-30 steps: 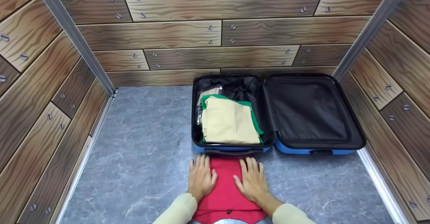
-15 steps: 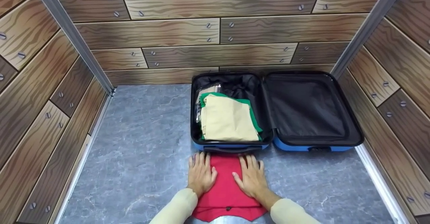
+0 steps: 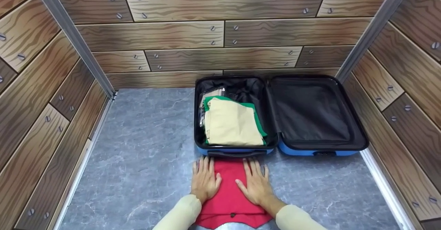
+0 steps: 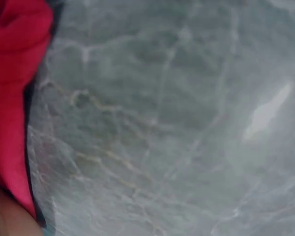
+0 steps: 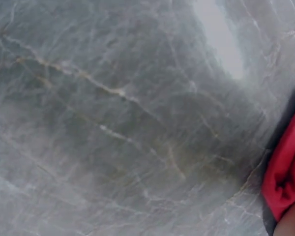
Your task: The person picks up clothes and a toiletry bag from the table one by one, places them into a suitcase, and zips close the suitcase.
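A folded red garment with a small dark button lies in front of the suitcase in the head view. My left hand rests on its left edge, fingers straight and pointing toward the suitcase. On the opposite edge lies my right hand, fingers extended and thumb spread inward. Just beyond the fingertips stands the open suitcase, blue outside and black inside. Cream folded cloth sits on green cloth in its left half. Both wrist views catch an edge of the red garment beside the marbled surface.
The suitcase lid lies open to the right, near the right wall. A clear plastic package shows behind the cloth stack. Wood-patterned walls enclose the back and both sides of the grey marbled surface.
Both hands keep their places on the red garment. Only the head view shifts slightly.
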